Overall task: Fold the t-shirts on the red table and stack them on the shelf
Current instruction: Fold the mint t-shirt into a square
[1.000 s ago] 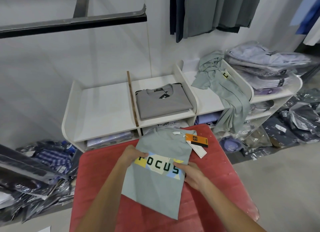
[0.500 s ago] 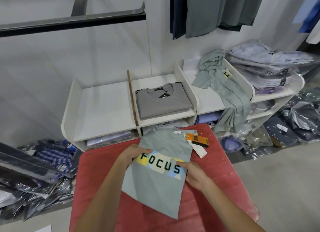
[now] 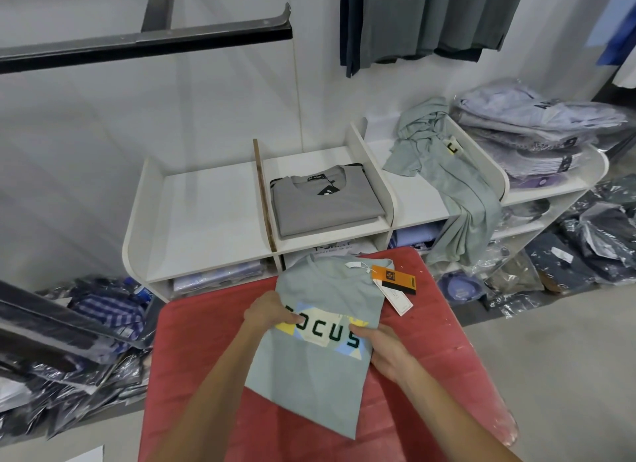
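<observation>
A pale green t-shirt (image 3: 320, 379) printed "FOCUS" lies on the red table (image 3: 192, 368), its sides folded in to a long narrow shape, collar towards the shelf. An orange and a white tag (image 3: 395, 282) hang off its collar. My left hand (image 3: 270, 312) grips the shirt's left edge at the print, thumb on top. On the right edge my right hand (image 3: 382, 349) grips at the same height. Behind the table stands a white shelf (image 3: 213, 227) with a folded grey t-shirt (image 3: 327, 206) in its middle compartment.
An unfolded pale green shirt (image 3: 454, 186) hangs over the shelf's right divider. Bagged shirts (image 3: 530, 127) are stacked at the shelf's far right. Plastic-wrapped clothes (image 3: 86, 330) lie on the floor to both sides. Dark garments (image 3: 423, 17) hang above, and a black rail (image 3: 144, 43) crosses upper left.
Both hands have slid slightly inward over the printed band, the left thumb now covering the first letter. The shirt itself lies as before.
</observation>
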